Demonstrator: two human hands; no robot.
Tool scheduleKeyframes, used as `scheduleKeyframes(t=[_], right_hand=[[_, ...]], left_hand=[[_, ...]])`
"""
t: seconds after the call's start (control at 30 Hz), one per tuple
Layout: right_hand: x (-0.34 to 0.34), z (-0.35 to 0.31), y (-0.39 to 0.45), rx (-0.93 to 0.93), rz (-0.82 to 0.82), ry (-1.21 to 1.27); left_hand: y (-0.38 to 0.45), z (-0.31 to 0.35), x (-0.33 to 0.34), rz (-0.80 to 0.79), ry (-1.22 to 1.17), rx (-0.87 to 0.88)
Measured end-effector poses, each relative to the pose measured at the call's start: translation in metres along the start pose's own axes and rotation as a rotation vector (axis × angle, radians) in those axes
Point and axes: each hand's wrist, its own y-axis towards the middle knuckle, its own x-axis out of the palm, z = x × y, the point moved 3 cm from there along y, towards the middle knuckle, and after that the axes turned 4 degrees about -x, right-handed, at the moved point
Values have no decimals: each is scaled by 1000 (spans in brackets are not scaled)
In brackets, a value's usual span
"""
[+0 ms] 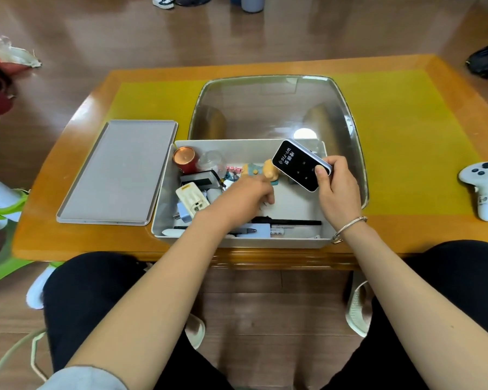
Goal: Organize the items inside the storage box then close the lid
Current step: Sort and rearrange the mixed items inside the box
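A grey storage box (161,198) sits at the table's near edge, with several small items inside. My right hand (339,190) holds a black Wi-Fi device (296,164) above the box's right half, thumb on its face. My left hand (245,199) reaches into the box's middle, fingers curled near a small orange and blue figurine (261,169); whether it grips anything is hidden. Inside lie a red can (184,159), a white charger (192,199), a blue plug (183,211) and black pens (288,222). The grey lid (119,173) lies flat to the left of the box.
A large clear plastic bin (276,108) stands behind the box on the yellow mat (406,136). A white game controller (483,187) lies at the table's right edge. Shoes and bags are on the floor around the wooden table (54,178).
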Motion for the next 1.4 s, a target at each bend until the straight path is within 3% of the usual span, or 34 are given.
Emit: scheduleKeyframes(t=[0.13,0.27,0.43,0.53,0.63,0.73,0.8,0.9,1.23,1.4], right_hand=[[1,0,0,-1,3,15],[1,1,0,0,4,18],[1,1,-1,-10,5,17],[1,1,-1,-10,9,16],[1,1,0,-7,13,19],[1,1,0,-11,20,16],[0,0,0,-16,26,20],[0,-1,0,-19,17,3],[0,-1,0,-15,5,-10],[-1,-1,0,-15,22,22]], left_hand=[[-24,-24,-30,201,-131,-125],[-51,-52,-42,269,-182,-311],[-61,-55,-35,347,52,-548],[-55,-35,-31,402,180,-510],[-40,-13,-25,387,93,-330],[-16,14,0,48,-4,-66],[-2,24,20,-155,18,-17],[15,28,42,-293,147,6],[20,29,50,-271,204,106],[14,21,34,-162,84,22]])
